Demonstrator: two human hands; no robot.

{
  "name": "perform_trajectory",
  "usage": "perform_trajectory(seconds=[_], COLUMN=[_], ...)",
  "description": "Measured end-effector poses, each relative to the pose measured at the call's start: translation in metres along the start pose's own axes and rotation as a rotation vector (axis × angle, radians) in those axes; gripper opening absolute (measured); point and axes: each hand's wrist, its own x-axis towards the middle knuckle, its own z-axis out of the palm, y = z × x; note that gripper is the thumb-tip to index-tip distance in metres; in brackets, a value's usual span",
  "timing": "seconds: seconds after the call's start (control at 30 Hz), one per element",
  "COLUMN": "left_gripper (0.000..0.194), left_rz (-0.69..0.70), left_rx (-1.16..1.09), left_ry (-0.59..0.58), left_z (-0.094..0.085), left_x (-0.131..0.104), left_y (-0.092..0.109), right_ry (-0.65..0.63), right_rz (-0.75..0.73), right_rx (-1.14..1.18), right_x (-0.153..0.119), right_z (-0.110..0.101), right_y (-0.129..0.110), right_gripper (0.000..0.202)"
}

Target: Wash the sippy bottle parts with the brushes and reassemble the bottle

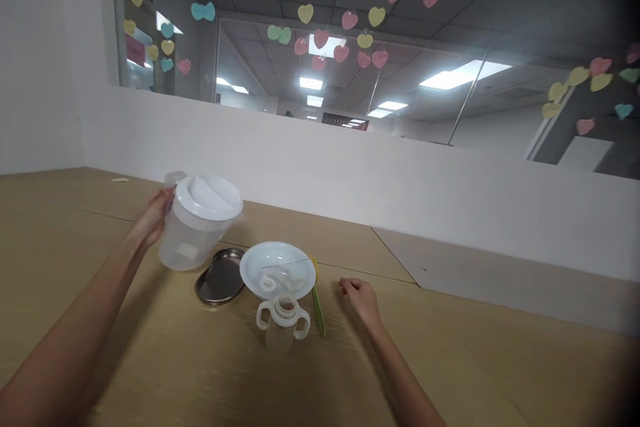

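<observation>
My left hand (154, 217) is wrapped round the handle of a translucent pitcher (187, 240) with a white lid, which is slightly tilted. Right of the pitcher is a kidney-shaped metal tray (221, 277). A white bowl (255, 267) holds small clear and white parts. Just in front of the bowl stands a clear bottle (280, 335) with two handles and an open top. A green brush-like tool (319, 310) lies beside the bowl. My right hand (361, 299) is near the table to the right of it, fingers curled together; whether they hold anything is hidden.
The wooden table (465, 347) meets a white wall (310, 173) behind the objects. Above that wall is a window with heart-shaped sticky notes. A small pale piece (120, 180) lies at the far left of the table.
</observation>
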Motion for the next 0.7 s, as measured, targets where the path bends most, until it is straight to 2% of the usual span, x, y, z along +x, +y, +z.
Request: perform_trajectory(seconds=[0.07,0.17,0.3,0.47,0.7], left_gripper=[0.061,0.052,0.042,0.032,0.027], left_rz=[-0.024,0.003,0.133,0.316,0.366], left_rx=[-0.062,-0.104,-0.011,0.284,0.445], left_ry=[-0.023,-0.072,-0.147,-0.174,-0.235], left_z=[0.017,0.043,0.068,0.075,0.087], left_x=[0.001,-0.003,-0.014,-0.024,-0.036], left_y=[0.013,0.032,0.051,0.062,0.066], right_ry=[-0.004,-0.011,-0.019,-0.033,-0.035], right_rz=[0.016,0.028,0.034,0.014,0.009], right_rx=[0.004,-0.003,-0.02,-0.069,-0.15], right_x=[0.0,-0.001,-0.002,-0.005,-0.014], right_z=[0.008,0.016,0.021,0.023,0.03], right_y=[0.007,0.016,0.022,0.019,0.015], right_gripper=[0.036,0.034,0.033,0.032,0.035])
